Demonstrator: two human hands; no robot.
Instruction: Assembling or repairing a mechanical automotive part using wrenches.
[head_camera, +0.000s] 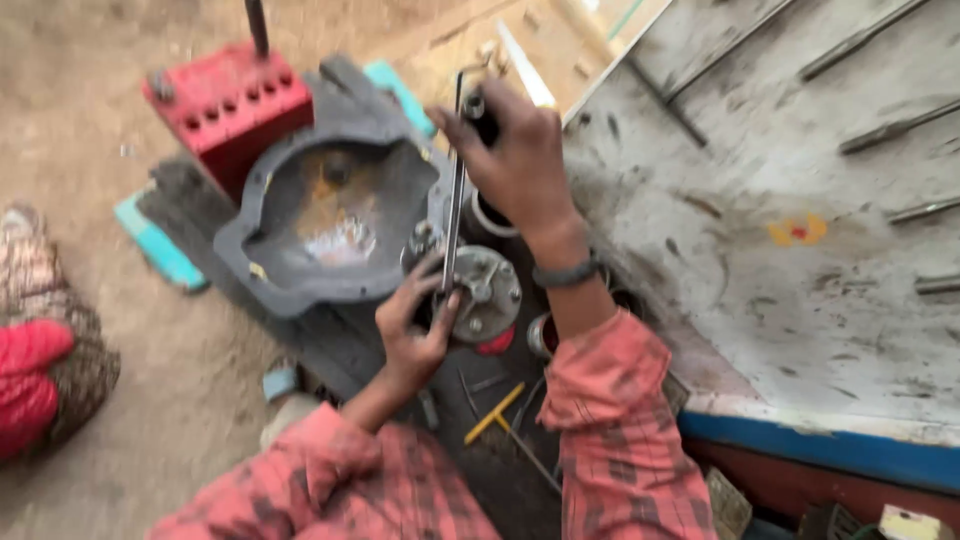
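My right hand grips the upper end of a long thin metal rod tool that stands nearly upright. Its lower end meets a round grey metal part with bolts on its face. My left hand holds the rod's lower end against that round part, fingers pinched around it. Both sleeves are red plaid, and a dark band circles my right wrist. Next to the round part lies a large dark grey housing, open on top, with an oily, rusty hollow inside.
A red block with holes stands beyond the housing. A yellow-handled T tool lies near my arms. A worn grey metal panel with a blue edge fills the right. A person's red and patterned clothing is at left on sandy ground.
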